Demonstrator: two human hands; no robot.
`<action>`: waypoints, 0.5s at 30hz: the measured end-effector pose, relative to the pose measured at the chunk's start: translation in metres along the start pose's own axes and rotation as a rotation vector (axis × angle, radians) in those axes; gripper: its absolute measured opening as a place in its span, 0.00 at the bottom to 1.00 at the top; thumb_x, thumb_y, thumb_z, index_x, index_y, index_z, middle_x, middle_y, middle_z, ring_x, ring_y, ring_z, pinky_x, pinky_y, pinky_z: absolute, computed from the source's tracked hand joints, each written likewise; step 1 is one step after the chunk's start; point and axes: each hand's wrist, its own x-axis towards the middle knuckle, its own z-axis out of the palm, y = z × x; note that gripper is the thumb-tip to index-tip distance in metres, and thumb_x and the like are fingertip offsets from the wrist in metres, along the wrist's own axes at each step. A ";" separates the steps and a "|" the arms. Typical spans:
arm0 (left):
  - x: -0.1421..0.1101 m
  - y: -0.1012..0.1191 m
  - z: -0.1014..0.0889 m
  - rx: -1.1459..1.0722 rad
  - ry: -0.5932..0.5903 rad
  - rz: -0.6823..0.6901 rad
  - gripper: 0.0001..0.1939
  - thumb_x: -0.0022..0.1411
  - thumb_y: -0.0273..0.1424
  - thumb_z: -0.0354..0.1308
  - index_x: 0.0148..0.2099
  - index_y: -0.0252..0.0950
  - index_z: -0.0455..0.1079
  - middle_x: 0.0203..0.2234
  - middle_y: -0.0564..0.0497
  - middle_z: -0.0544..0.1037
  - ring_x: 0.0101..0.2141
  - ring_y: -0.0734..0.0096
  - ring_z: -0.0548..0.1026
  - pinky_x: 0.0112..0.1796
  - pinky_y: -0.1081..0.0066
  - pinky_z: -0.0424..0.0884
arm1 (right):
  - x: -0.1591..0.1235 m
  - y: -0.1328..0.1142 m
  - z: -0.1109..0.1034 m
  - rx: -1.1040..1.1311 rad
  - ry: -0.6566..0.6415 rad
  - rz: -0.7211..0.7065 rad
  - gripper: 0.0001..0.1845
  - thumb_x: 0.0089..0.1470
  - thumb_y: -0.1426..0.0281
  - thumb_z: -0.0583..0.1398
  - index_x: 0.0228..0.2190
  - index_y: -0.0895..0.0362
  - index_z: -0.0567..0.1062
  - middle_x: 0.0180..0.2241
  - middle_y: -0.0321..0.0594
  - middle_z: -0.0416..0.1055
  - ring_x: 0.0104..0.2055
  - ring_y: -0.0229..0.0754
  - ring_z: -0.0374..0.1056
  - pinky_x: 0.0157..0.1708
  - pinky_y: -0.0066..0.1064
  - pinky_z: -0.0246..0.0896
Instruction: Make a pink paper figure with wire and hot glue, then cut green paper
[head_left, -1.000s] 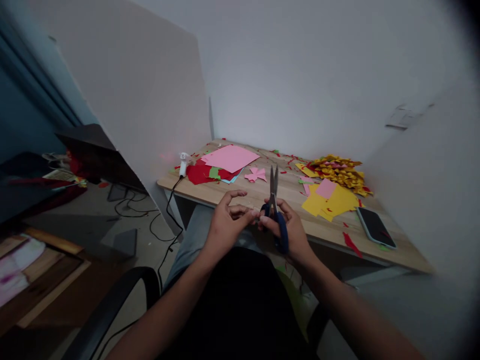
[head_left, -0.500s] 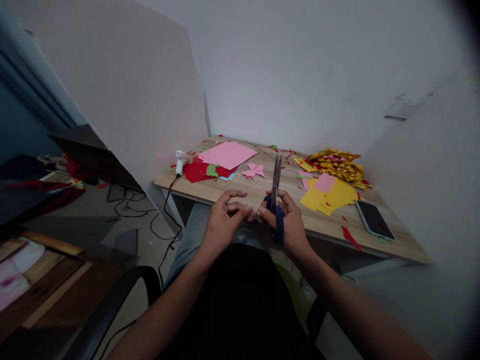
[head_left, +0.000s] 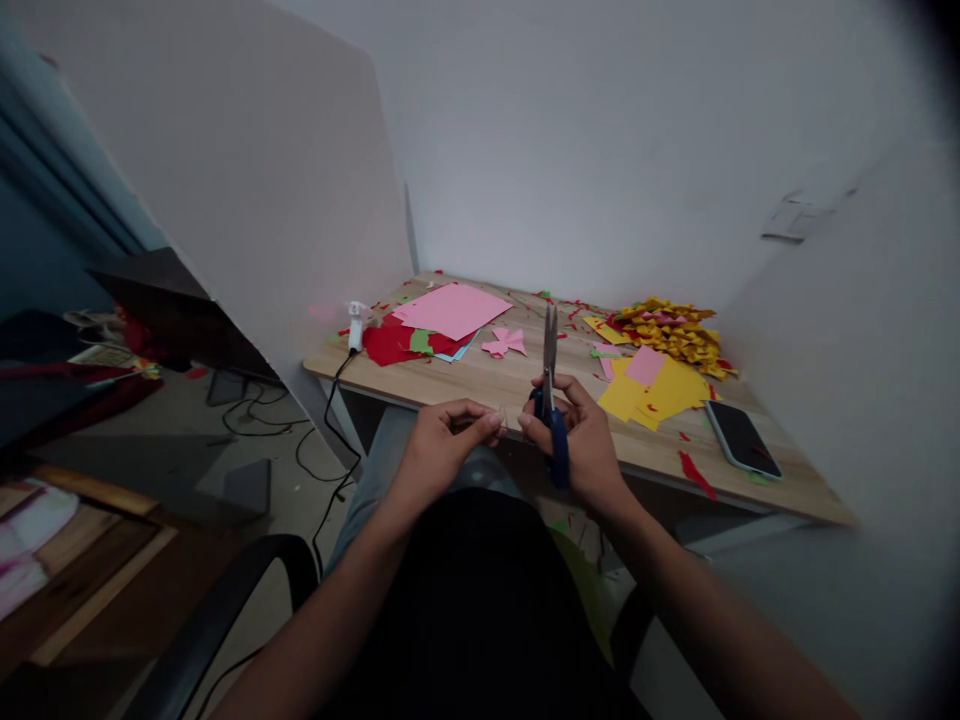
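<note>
Your left hand [head_left: 439, 445] pinches its fingertips together on what looks like a thin, pale strand [head_left: 504, 420], too small to be sure. Just right of them, your right hand [head_left: 589, 440] curls its fingers around blue-handled scissors [head_left: 557, 435], blades pointing away. Beyond your fingers lies a pink paper cutout [head_left: 506, 343]; farther right, yellow sheets [head_left: 681, 388] and a phone [head_left: 742, 438].

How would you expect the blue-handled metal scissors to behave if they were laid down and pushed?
The blue-handled metal scissors are probably stiff, given their long metal blades. Their blue looped handles suggest they would slide or pivot rather than roll.
</note>
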 end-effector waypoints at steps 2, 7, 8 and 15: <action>-0.001 -0.001 0.002 -0.018 -0.013 -0.020 0.12 0.51 0.38 0.71 0.30 0.34 0.79 0.24 0.50 0.81 0.26 0.72 0.77 0.33 0.73 0.74 | 0.000 -0.002 -0.001 0.004 0.012 -0.004 0.27 0.40 0.68 0.72 0.42 0.51 0.69 0.25 0.29 0.71 0.24 0.33 0.65 0.26 0.26 0.61; -0.003 0.001 0.008 -0.002 -0.043 -0.035 0.10 0.51 0.37 0.70 0.29 0.35 0.80 0.23 0.49 0.81 0.26 0.70 0.77 0.34 0.71 0.74 | -0.001 -0.003 -0.003 -0.021 0.000 -0.013 0.27 0.40 0.68 0.72 0.42 0.51 0.69 0.26 0.29 0.71 0.26 0.35 0.67 0.28 0.28 0.66; -0.004 0.002 0.008 0.006 -0.054 -0.032 0.10 0.51 0.36 0.70 0.28 0.35 0.79 0.23 0.49 0.81 0.26 0.70 0.77 0.34 0.71 0.74 | -0.001 -0.002 -0.002 -0.021 -0.007 -0.015 0.27 0.40 0.68 0.72 0.42 0.51 0.69 0.26 0.29 0.71 0.26 0.35 0.68 0.28 0.29 0.67; -0.006 0.004 0.011 0.014 -0.041 -0.007 0.10 0.51 0.36 0.69 0.26 0.34 0.77 0.20 0.51 0.78 0.24 0.73 0.74 0.32 0.73 0.71 | -0.005 -0.006 -0.001 -0.065 -0.052 -0.035 0.27 0.41 0.66 0.73 0.42 0.51 0.71 0.28 0.32 0.73 0.29 0.38 0.71 0.32 0.31 0.68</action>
